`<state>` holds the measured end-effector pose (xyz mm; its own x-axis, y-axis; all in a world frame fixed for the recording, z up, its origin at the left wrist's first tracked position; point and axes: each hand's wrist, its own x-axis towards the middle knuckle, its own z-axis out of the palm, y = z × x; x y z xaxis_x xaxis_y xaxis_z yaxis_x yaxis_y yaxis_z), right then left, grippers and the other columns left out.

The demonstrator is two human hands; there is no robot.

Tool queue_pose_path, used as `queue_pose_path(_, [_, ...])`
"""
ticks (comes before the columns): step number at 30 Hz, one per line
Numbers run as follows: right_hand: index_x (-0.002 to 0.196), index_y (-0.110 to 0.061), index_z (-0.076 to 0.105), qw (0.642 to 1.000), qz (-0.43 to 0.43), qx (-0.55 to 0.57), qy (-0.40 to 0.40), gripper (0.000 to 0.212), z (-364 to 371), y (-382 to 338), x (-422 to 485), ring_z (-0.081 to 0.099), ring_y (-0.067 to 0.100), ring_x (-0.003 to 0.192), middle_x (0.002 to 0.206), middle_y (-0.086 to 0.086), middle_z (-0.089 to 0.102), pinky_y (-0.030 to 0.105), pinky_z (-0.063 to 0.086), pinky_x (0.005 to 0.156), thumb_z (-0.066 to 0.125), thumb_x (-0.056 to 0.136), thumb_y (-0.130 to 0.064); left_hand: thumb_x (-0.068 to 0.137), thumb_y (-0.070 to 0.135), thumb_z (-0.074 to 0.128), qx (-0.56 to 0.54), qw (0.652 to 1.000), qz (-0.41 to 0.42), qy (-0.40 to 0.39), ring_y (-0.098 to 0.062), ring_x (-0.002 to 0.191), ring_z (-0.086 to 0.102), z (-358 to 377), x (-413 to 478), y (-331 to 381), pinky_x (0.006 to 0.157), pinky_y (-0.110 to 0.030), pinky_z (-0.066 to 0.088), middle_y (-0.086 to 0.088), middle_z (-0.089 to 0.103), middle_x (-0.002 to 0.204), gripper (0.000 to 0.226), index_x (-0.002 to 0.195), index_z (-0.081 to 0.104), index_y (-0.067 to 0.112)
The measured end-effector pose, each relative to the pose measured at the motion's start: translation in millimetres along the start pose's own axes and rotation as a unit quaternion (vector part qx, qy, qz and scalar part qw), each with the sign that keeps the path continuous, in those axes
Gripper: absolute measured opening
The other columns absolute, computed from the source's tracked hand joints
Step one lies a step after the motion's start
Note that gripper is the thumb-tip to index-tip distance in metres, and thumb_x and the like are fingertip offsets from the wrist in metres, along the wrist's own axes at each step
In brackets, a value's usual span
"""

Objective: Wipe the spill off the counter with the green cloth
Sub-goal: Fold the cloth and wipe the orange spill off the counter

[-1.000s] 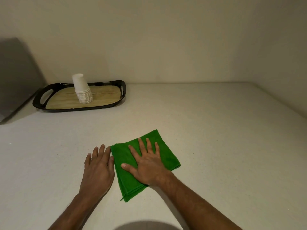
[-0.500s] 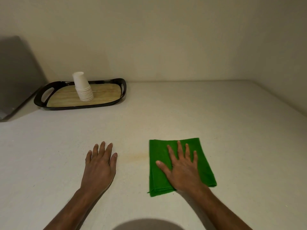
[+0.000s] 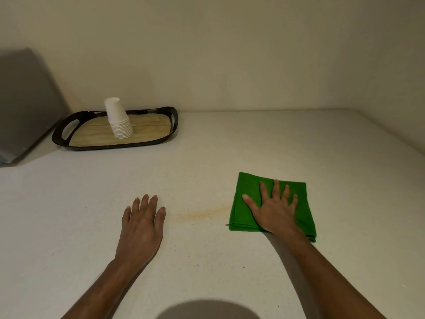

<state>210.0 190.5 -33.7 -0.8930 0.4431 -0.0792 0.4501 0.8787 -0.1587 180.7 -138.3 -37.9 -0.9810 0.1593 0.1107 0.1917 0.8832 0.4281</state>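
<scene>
A folded green cloth lies flat on the pale counter, right of centre. My right hand presses down on it, palm flat and fingers spread. Just left of the cloth's edge, a faint yellowish-brown smear of spill stretches across the counter towards my left hand. That hand rests flat on the bare counter, fingers loosely together, holding nothing. The smear sits between the two hands, uncovered.
A black-rimmed tray with a wooden base stands at the back left and carries a stack of white paper cups. A grey slanted panel rises at the far left. Walls close the counter at the back and right.
My right hand has slid the green cloth to the right, away from my left hand, uncovering the yellowish smear. The left hand has stayed in place.
</scene>
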Motion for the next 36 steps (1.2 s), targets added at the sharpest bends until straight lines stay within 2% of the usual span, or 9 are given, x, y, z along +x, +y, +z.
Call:
queue_pose_path(8, [0.157, -0.035, 0.000, 0.990, -0.137, 0.004, -0.026, 0.098, 20.5, -95.6, -4.2, -0.013, 0.041, 0.152, 0.167, 0.015, -0.012, 0.064, -0.012, 0.119, -0.002, 0.077, -0.091, 0.099, 0.054, 0.015, -0.071, 0.997, -0.016, 0.001, -0.024, 0.157, 0.016, -4.5, -1.2, 1.3, 0.128, -0.044, 0.009, -0.009, 0.028, 0.166, 0.072, 0.157, 0.026, 0.014])
queue_pose_path(11, [0.156, -0.037, -0.002, 0.982, -0.187, 0.002, -0.036, 0.095, 28.8, -135.1, -20.8, -0.017, 0.042, 0.151, 0.166, 0.015, -0.015, 0.066, -0.013, 0.118, -0.001, 0.078, -0.090, 0.102, 0.054, 0.018, -0.105, 0.994, -0.014, 0.013, -0.027, 0.154, 0.024, -6.3, 1.0, -0.4, 0.127, -0.049, 0.015, -0.012, 0.034, 0.163, 0.068, 0.156, 0.028, 0.013])
queue_pose_path(13, [0.157, -0.037, -0.002, 0.976, -0.216, 0.002, -0.041, 0.092, 33.6, -154.9, -35.1, -0.019, 0.041, 0.151, 0.166, 0.015, -0.016, 0.066, -0.014, 0.118, 0.001, 0.080, -0.089, 0.102, 0.054, 0.023, -0.155, 0.987, -0.030, 0.017, -0.025, 0.155, 0.022, -9.9, 3.0, -1.8, 0.127, -0.049, 0.016, -0.011, 0.031, 0.164, 0.068, 0.157, 0.026, 0.014])
queue_pose_path(15, [0.157, -0.036, -0.002, 0.970, -0.240, -0.001, -0.045, 0.090, 36.8, -166.8, -48.8, -0.021, 0.041, 0.150, 0.166, 0.015, -0.017, 0.066, -0.013, 0.118, 0.003, 0.083, -0.086, 0.100, 0.054, 0.028, -0.190, 0.981, -0.039, 0.009, -0.025, 0.155, 0.021, -13.5, 5.4, -3.7, 0.127, -0.050, 0.017, -0.009, 0.027, 0.166, 0.069, 0.158, 0.022, 0.017])
queue_pose_path(20, [0.157, -0.034, -0.003, 0.959, -0.277, -0.009, -0.051, 0.084, 38.9, -167.7, -75.3, -0.024, 0.039, 0.150, 0.165, 0.015, -0.019, 0.065, -0.013, 0.118, 0.010, 0.088, -0.081, 0.100, 0.051, 0.031, -0.181, 0.983, -0.036, 0.003, -0.026, 0.156, 0.019, -17.2, 4.7, -0.8, 0.126, -0.052, 0.018, -0.011, 0.027, 0.166, 0.068, 0.158, 0.021, 0.018])
queue_pose_path(24, [0.157, -0.036, -0.002, 0.955, -0.293, -0.002, -0.055, 0.087, 39.3, -156.2, -93.4, -0.025, 0.037, 0.150, 0.166, 0.012, -0.019, 0.065, -0.016, 0.117, 0.009, 0.085, -0.084, 0.101, 0.050, 0.030, -0.150, 0.988, -0.022, 0.013, -0.022, 0.158, 0.007, -18.3, -1.0, 4.0, 0.128, -0.046, 0.009, -0.009, 0.021, 0.168, 0.067, 0.159, 0.020, 0.018])
queue_pose_path(29, [0.155, -0.042, -0.008, 0.954, -0.289, 0.021, -0.072, 0.089, 38.8, -125.3, -110.3, -0.035, 0.032, 0.146, 0.164, 0.007, -0.027, 0.063, -0.022, 0.115, 0.007, 0.080, -0.090, 0.103, 0.048, 0.028, -0.141, 0.989, -0.018, 0.033, -0.020, 0.158, 0.006, -21.8, -12.0, 3.0, 0.128, -0.045, 0.007, -0.007, 0.016, 0.169, 0.063, 0.158, 0.022, 0.019])
queue_pose_path(34, [0.152, -0.046, -0.012, 0.972, -0.225, 0.023, -0.070, 0.092, 33.4, -79.9, -115.7, -0.037, 0.031, 0.145, 0.162, 0.004, -0.030, 0.062, -0.021, 0.117, 0.005, 0.075, -0.094, 0.096, 0.052, 0.025, -0.148, 0.987, -0.031, 0.056, -0.021, 0.158, 0.008, -28.2, -23.2, -2.6, 0.128, -0.045, 0.009, -0.007, 0.019, 0.168, 0.070, 0.157, 0.026, 0.016])
queue_pose_path(36, [0.153, -0.045, -0.011, 0.979, -0.191, 0.024, -0.064, 0.093, 29.1, -63.8, -113.6, -0.034, 0.032, 0.146, 0.163, 0.005, -0.028, 0.062, -0.019, 0.118, 0.004, 0.075, -0.093, 0.101, 0.048, 0.029, -0.148, 0.986, -0.036, 0.063, -0.021, 0.158, 0.008, -30.6, -26.0, -5.0, 0.128, -0.044, 0.008, -0.007, 0.020, 0.168, 0.065, 0.157, 0.027, 0.015])
